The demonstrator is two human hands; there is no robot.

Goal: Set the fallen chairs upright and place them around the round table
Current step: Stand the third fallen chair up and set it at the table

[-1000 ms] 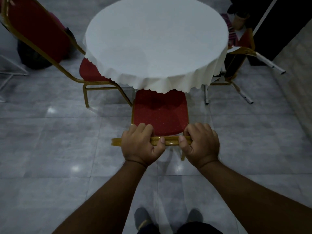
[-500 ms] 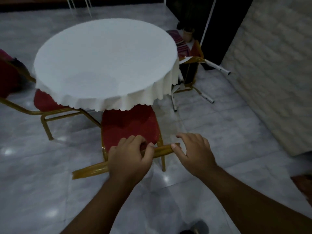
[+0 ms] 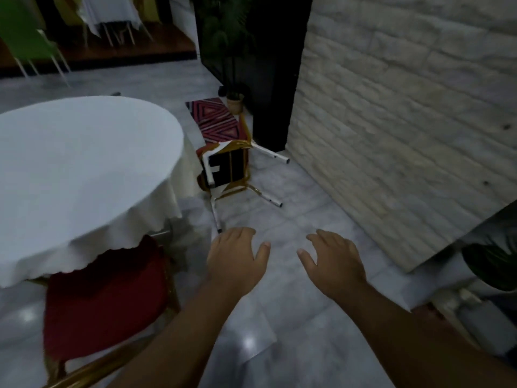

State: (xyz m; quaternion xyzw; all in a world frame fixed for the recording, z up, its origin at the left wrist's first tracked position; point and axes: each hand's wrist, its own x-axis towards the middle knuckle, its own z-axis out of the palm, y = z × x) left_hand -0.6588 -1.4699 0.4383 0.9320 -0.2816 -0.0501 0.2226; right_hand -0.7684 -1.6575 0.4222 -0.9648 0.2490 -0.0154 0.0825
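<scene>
The round table [image 3: 70,169] with a white cloth fills the left. An upright red-seated chair [image 3: 103,301] with a gold frame stands tucked under its near edge. Beyond the table's right side a fallen chair [image 3: 232,169] lies on its side, its black underside and white-tipped legs facing me. My left hand [image 3: 237,259] and my right hand [image 3: 333,256] hover open over the floor between the two chairs, holding nothing, fingers spread, well short of the fallen chair.
A stone-brick wall [image 3: 405,121] runs along the right. A dark doorway with a potted plant [image 3: 233,102] and a patterned red mat [image 3: 215,119] lies behind the fallen chair. Another plant [image 3: 492,264] sits at the right edge. Green chairs [image 3: 25,37] stand far left.
Both hands have let go of the gold backrest of the upright chair. My view has swung right toward the fallen chair, and the hands now hang free over the floor.
</scene>
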